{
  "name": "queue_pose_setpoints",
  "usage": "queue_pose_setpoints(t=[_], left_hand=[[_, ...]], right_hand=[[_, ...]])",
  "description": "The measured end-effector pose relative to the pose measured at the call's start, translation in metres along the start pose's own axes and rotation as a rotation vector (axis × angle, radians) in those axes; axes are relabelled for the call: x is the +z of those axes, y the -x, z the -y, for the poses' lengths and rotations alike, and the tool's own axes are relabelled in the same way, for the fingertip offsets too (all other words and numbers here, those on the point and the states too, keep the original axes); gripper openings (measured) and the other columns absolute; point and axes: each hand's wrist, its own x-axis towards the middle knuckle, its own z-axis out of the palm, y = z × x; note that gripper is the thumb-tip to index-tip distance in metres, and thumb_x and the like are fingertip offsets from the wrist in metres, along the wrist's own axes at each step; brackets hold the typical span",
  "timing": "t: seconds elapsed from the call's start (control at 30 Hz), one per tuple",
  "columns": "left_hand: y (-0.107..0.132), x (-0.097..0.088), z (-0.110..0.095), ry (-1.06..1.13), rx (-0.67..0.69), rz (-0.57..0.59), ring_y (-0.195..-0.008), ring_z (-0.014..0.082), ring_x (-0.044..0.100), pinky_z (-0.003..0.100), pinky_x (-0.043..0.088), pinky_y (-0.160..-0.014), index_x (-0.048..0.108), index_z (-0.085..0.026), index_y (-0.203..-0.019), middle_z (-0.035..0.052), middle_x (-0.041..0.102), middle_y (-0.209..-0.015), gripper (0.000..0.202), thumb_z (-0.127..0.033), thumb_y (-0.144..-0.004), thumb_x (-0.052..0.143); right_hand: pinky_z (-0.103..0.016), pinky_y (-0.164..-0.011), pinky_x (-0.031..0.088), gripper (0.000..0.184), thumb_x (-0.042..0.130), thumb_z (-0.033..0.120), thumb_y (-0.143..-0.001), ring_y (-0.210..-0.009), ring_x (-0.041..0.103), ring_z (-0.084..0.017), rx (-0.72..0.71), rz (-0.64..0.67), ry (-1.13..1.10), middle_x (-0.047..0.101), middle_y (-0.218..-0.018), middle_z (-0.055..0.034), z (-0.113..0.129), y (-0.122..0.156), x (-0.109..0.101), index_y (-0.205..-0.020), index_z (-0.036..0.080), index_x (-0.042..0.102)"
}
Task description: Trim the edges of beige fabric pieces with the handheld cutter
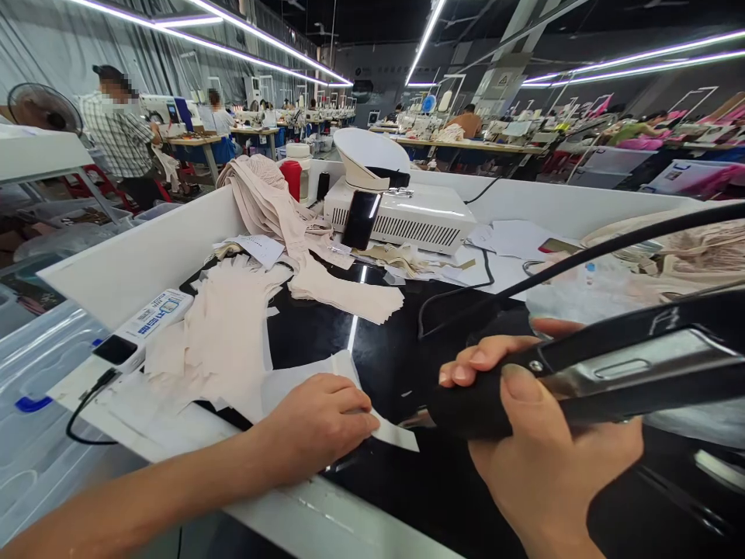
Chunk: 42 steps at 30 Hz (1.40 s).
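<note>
My left hand [323, 419] is closed, its fingers curled and pressed down on a pale fabric piece [399, 436] at the front of the glossy black tabletop [396, 365]. The strip's end sticks out to the right of the fingertips. My right hand [541, 450] is wrapped around a thick black corded handheld tool [471, 400]. The tool's narrow metal tip [417, 420] points left, close to the strip; whether it touches I cannot tell. Left of my left hand lies a spread stack of pale pink fabric pieces [226, 334]. Another pale fabric bundle [349, 295] lies behind it.
A white box unit [401, 217] stands at the back with a phone [361, 220] leaning on it. A white device [145, 326] sits at the left edge. The tool's black cable [582, 256] arches across the right. White side panels [145, 256] border the table. Other people work farther back.
</note>
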Motion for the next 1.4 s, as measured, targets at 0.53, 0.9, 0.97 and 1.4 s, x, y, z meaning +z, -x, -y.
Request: queue_pose_setpoints(t=[0.53, 0.9, 0.97, 1.4], left_hand=[[-0.003, 0.000, 0.007, 0.041, 0.022, -0.095, -0.113, 0.0210, 0.089, 0.034, 0.071, -0.109, 0.087, -0.020, -0.126, 0.0062, 0.093, -0.124, 0.026, -0.020, -0.136, 0.064], [-0.007, -0.001, 0.007, 0.040, 0.015, -0.042, -0.110, 0.0214, 0.088, 0.034, 0.072, -0.107, 0.088, -0.019, -0.120, 0.0078, 0.092, -0.120, 0.028, -0.020, -0.135, 0.065], [-0.006, 0.000, 0.008, 0.046, 0.016, -0.056, -0.111, 0.0215, 0.089, 0.034, 0.072, -0.109, 0.088, -0.019, -0.123, 0.0078, 0.092, -0.122, 0.027, -0.020, -0.136, 0.064], [-0.004, -0.002, 0.010, 0.068, 0.000, -0.049, -0.115, 0.0224, 0.091, 0.036, 0.074, -0.112, 0.089, -0.020, -0.129, 0.0078, 0.093, -0.125, 0.029, -0.024, -0.138, 0.062]], right_hand=[[-0.037, -0.058, 0.072, 0.041, 0.114, 0.045, -0.099, -0.061, 0.076, -0.021, 0.029, 0.040, -0.054, 0.077, -0.083, 0.0062, 0.004, 0.007, 0.003, -0.128, 0.035, 0.086], [-0.034, -0.064, 0.073, 0.043, 0.114, 0.051, -0.102, -0.064, 0.078, -0.019, 0.046, 0.082, -0.033, 0.081, -0.085, 0.0060, 0.006, 0.009, 0.004, -0.128, 0.035, 0.085], [-0.032, -0.064, 0.074, 0.044, 0.116, 0.051, -0.100, -0.064, 0.078, -0.019, 0.056, 0.070, -0.040, 0.081, -0.084, 0.0062, 0.008, 0.009, 0.004, -0.127, 0.035, 0.086], [-0.033, -0.062, 0.076, 0.047, 0.119, 0.052, -0.096, -0.064, 0.078, -0.019, 0.045, 0.016, 0.001, 0.080, -0.083, 0.0063, 0.004, 0.009, -0.005, -0.127, 0.035, 0.087]])
